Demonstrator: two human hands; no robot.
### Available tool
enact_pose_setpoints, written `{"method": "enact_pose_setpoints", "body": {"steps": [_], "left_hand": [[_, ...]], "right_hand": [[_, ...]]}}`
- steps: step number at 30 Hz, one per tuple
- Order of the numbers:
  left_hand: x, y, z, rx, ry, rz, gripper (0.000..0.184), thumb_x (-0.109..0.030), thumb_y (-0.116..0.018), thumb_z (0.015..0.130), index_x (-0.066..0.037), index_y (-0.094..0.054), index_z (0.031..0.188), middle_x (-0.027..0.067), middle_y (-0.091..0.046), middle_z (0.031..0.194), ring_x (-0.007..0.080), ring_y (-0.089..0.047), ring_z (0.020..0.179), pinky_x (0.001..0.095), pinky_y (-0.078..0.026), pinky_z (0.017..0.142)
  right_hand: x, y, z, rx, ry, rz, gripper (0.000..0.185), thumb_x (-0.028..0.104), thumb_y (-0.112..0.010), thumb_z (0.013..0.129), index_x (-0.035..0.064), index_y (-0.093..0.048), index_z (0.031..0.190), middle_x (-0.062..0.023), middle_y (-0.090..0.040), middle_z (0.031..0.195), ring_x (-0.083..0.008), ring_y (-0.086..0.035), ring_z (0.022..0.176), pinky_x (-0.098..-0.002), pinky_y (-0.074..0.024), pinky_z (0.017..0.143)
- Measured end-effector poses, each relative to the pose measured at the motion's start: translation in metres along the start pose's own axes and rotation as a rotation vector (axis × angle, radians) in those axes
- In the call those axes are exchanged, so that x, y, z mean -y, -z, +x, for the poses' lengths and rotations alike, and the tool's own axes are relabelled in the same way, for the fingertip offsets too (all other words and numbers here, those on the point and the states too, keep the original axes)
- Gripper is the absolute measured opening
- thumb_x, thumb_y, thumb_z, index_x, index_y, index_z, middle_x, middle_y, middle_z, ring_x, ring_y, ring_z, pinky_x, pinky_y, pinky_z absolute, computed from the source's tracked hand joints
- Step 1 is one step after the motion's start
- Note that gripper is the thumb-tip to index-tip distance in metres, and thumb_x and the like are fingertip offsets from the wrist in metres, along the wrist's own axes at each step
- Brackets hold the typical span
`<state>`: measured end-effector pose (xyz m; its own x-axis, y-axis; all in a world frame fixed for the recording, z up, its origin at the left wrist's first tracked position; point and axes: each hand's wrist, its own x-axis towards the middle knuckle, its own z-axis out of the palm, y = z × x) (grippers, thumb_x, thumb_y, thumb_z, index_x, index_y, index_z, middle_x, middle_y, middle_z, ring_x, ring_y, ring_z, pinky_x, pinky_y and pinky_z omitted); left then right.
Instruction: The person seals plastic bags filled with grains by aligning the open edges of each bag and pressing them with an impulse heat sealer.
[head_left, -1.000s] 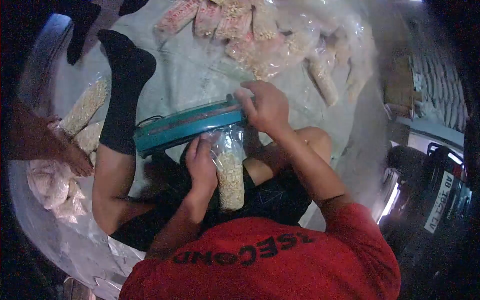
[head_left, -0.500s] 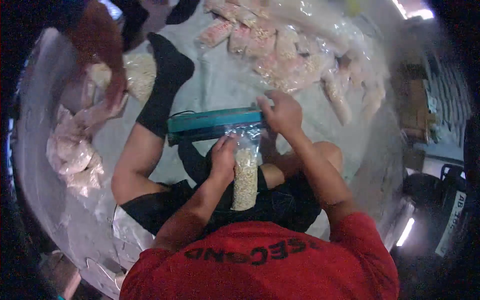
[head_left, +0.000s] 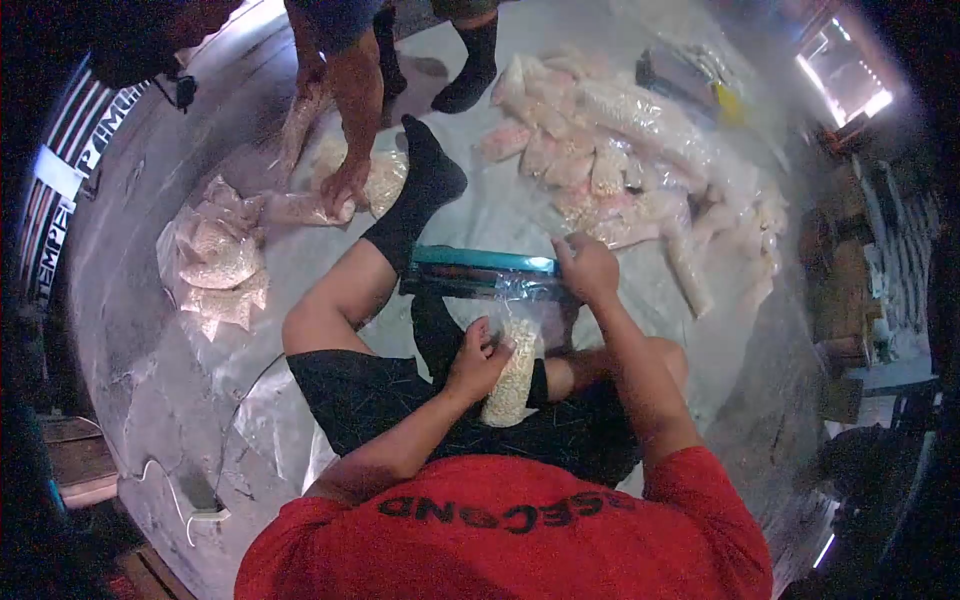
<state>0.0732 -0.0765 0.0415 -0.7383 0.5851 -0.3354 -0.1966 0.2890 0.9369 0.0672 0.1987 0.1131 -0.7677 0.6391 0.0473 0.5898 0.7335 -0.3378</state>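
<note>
A teal heat sealer lies crosswise in front of my crossed legs. The neck of a clear plastic bag of pale beans is at its near edge, and the filled part hangs toward my lap, tilted slightly. My right hand grips the sealer's right end, fingers wrapped around it. Beside the bag's left side is my left hand, its fingers apart and touching the plastic without wrapping around it. Whether the sealer's jaw is fully closed on the bag I cannot tell.
Many filled bags lie in a heap at the far right. Another pile of bags sits at left. A co-worker's hand touches a bag beyond my foot. A white cord runs over the floor sheet at lower left.
My left hand has slid down from the bag's neck, and its fingers have loosened. My right hand stays on the sealer's end. The co-worker's hand has shifted, and the view has turned.
</note>
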Motion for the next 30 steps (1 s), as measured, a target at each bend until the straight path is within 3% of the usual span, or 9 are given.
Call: {"method": "enact_pose_setpoints", "body": {"steps": [7,10,12,15,20,22,25,29,30], "left_hand": [[-0.023,-0.009,-0.027,0.040,-0.298,0.579,0.126,-0.043,-0.085,0.078,0.001,0.004,0.156,0.0336,-0.042,0.147,0.0452,-0.046,0.136,0.0511,-0.038,0.113],[-0.015,-0.007,-0.026,0.057,-0.285,0.514,0.126,-0.047,-0.083,0.078,0.002,0.004,0.156,0.0340,-0.040,0.148,0.0484,-0.042,0.135,0.0510,-0.034,0.115],[-0.017,-0.006,-0.022,0.085,-0.233,0.454,0.126,-0.051,-0.080,0.079,0.002,0.004,0.156,0.0338,-0.037,0.150,0.0502,-0.038,0.137,0.0511,-0.030,0.117],[-0.028,-0.006,-0.027,0.064,-0.196,0.432,0.125,-0.055,-0.078,0.080,0.004,0.002,0.156,0.0345,-0.040,0.147,0.0495,-0.042,0.133,0.0532,-0.032,0.113],[-0.058,-0.010,-0.033,0.052,0.024,0.882,0.128,-0.060,-0.080,0.075,0.006,-0.005,0.156,0.0356,-0.048,0.138,0.0449,-0.049,0.127,0.0537,-0.036,0.106],[-0.071,-0.018,-0.036,0.069,-0.002,0.913,0.127,-0.057,-0.081,0.074,0.006,-0.006,0.156,0.0355,-0.049,0.137,0.0449,-0.049,0.127,0.0540,-0.037,0.105],[-0.064,-0.026,-0.032,0.103,-0.062,0.845,0.123,-0.050,-0.082,0.075,0.006,-0.008,0.156,0.0357,-0.050,0.135,0.0456,-0.048,0.128,0.0541,-0.037,0.105],[-0.031,-0.017,-0.035,0.051,-0.326,0.610,0.113,-0.034,-0.081,0.078,0.006,-0.009,0.155,0.0359,-0.048,0.137,0.0487,-0.046,0.129,0.0517,-0.037,0.109],[-0.054,-0.013,-0.046,0.107,-0.194,0.567,0.107,-0.024,-0.079,0.080,0.005,-0.009,0.155,0.0347,-0.043,0.142,0.0499,-0.044,0.131,0.0490,-0.036,0.113]], "right_hand": [[0.015,0.034,-0.001,0.092,0.059,-0.097,0.054,0.053,-0.050,0.097,0.0043,-0.073,0.092,-0.0230,-0.071,0.096,-0.0424,-0.068,0.090,-0.0520,-0.0517,0.080],[0.030,0.065,-0.004,-0.073,0.166,-0.136,0.054,0.053,-0.053,0.096,0.0037,-0.073,0.103,-0.0198,-0.072,0.097,-0.0384,-0.069,0.093,-0.0506,-0.0524,0.083],[0.030,0.082,-0.012,-0.539,0.450,-0.052,0.048,0.046,-0.057,0.097,0.0033,-0.070,0.113,-0.0202,-0.070,0.111,-0.0371,-0.065,0.106,-0.0492,-0.0491,0.092],[-0.001,0.099,-0.054,-0.778,0.301,0.256,0.047,0.042,-0.057,0.098,0.0028,-0.066,0.122,-0.0215,-0.066,0.120,-0.0376,-0.061,0.114,-0.0489,-0.0455,0.098],[-0.090,0.037,-0.153,-0.372,-0.144,0.115,0.051,0.044,-0.057,0.097,0.0012,-0.065,0.123,-0.0238,-0.067,0.119,-0.0411,-0.062,0.113,-0.0484,-0.0481,0.097],[-0.073,0.057,-0.168,0.229,-0.096,-0.255,0.051,0.046,-0.059,0.095,0.0030,-0.067,0.123,-0.0233,-0.069,0.115,-0.0420,-0.064,0.110,-0.0488,-0.0498,0.095],[-0.075,0.042,-0.160,0.022,-0.108,0.097,0.052,0.049,-0.060,0.093,0.0067,-0.069,0.122,-0.0212,-0.071,0.111,-0.0411,-0.066,0.105,-0.0501,-0.0511,0.093],[-0.070,0.053,-0.142,0.355,-0.134,-0.165,0.059,0.055,-0.062,0.090,0.0096,-0.067,0.127,-0.0201,-0.069,0.120,-0.0377,-0.067,0.108,-0.0482,-0.0520,0.094],[-0.074,0.052,-0.137,0.346,-0.146,-0.156,0.059,0.055,-0.062,0.090,0.0096,-0.067,0.127,-0.0201,-0.069,0.120,-0.0377,-0.067,0.108,-0.0482,-0.0520,0.094]]}}
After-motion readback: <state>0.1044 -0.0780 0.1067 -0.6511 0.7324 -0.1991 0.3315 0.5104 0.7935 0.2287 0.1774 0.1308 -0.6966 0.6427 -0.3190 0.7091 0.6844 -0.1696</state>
